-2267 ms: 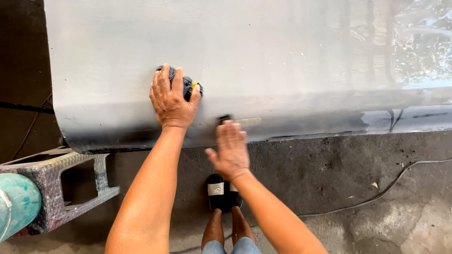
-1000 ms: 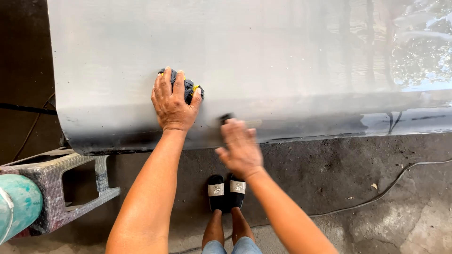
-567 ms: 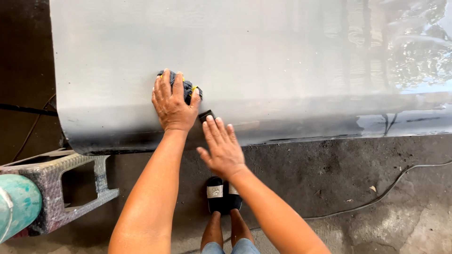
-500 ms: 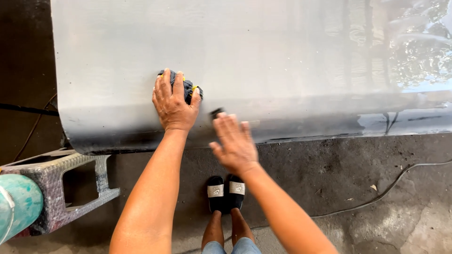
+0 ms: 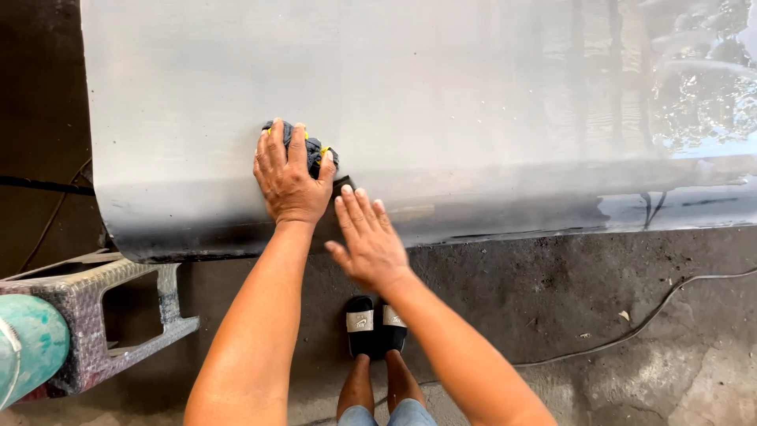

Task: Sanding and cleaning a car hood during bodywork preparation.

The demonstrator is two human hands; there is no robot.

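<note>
A large grey glossy panel (image 5: pixel 473 102) fills the upper part of the head view, its lower edge curving down toward the floor. My left hand (image 5: pixel 290 177) presses a dark sanding pad with yellow bits (image 5: pixel 315 151) flat against the panel. My right hand (image 5: pixel 367 237) lies flat with fingers spread on the panel's lower curve, just right of and below the pad, a small dark patch at its fingertips. It holds nothing. My feet in black slides (image 5: pixel 375 327) stand below the panel's edge.
A speckled stand frame (image 5: pixel 118 315) and a teal rounded object (image 5: pixel 27 347) sit at lower left. A thin cable (image 5: pixel 631 331) runs over the concrete floor at right. Dark cords (image 5: pixel 47 189) hang at far left.
My right hand has been sliding back and forth along the panel's lower curve and now sits closer to my left hand. The left hand and pad have stayed in place.
</note>
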